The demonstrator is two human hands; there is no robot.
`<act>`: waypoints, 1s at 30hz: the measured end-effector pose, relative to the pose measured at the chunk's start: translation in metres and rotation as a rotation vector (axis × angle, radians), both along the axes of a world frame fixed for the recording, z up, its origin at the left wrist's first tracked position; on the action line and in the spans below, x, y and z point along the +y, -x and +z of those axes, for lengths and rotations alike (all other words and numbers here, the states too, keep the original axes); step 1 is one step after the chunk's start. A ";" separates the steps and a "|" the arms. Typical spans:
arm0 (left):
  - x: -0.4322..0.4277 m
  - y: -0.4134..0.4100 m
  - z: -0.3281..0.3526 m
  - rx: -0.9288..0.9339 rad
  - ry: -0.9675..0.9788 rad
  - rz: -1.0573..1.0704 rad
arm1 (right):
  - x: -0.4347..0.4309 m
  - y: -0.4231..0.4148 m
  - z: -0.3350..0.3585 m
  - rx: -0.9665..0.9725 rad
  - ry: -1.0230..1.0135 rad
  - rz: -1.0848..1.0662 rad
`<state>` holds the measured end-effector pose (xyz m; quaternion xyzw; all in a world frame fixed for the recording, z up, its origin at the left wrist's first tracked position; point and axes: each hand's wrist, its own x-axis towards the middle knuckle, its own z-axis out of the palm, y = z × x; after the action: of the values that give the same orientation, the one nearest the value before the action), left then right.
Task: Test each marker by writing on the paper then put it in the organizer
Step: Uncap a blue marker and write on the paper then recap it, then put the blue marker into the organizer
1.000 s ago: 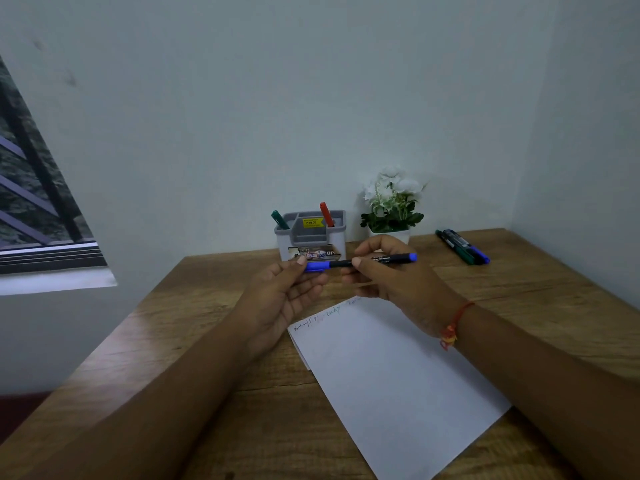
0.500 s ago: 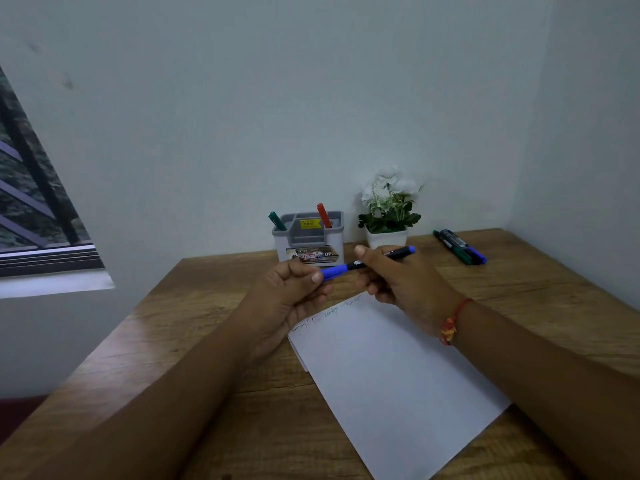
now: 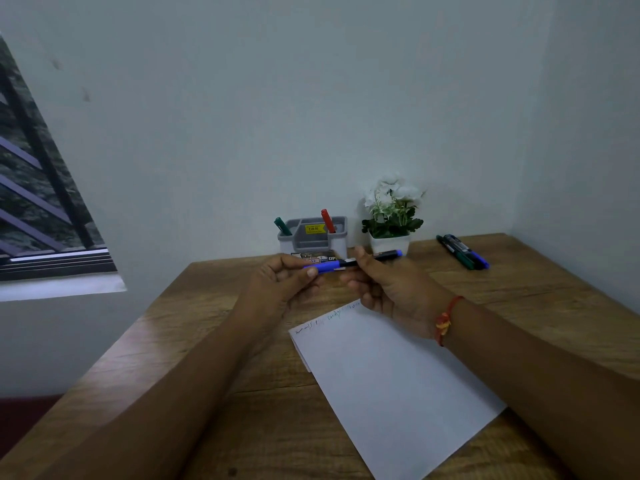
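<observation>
A blue marker (image 3: 332,267) lies level in the air above the desk, held at both ends. My left hand (image 3: 280,282) pinches its blue cap end, and my right hand (image 3: 388,289) grips the black barrel. Beneath them lies the white paper (image 3: 388,382) with small scribbles along its top edge. The grey organizer (image 3: 313,239) stands behind the hands at the wall, with a green marker (image 3: 283,226) and a red marker (image 3: 327,220) in it. Loose markers (image 3: 462,251) lie at the back right of the desk.
A small white pot of white flowers (image 3: 391,216) stands right of the organizer. The wooden desk (image 3: 214,341) fills a corner, with walls behind and to the right. A barred window (image 3: 38,188) is on the left.
Both hands have shifted slightly with the blue marker, whose left end dipped and then came back close to level. Its cap is still on.
</observation>
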<state>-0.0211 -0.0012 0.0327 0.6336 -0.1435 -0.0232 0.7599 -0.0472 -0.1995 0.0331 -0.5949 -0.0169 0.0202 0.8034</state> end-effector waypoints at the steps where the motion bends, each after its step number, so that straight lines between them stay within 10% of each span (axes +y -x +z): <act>1: 0.001 -0.001 0.002 -0.022 0.025 0.034 | -0.001 -0.001 0.001 -0.001 -0.024 -0.015; 12: 0.026 -0.042 0.053 -0.576 -0.220 0.728 | -0.028 -0.012 -0.014 -0.421 1.008 -0.305; 30: -0.004 -0.116 0.036 -0.473 -0.814 0.592 | -0.030 -0.011 -0.012 -0.457 1.244 -0.211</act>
<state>0.0948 -0.0048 0.0683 0.8772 -0.1054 0.2804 0.3752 -0.0361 -0.2291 0.0206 -0.9349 -0.1137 -0.1788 0.2847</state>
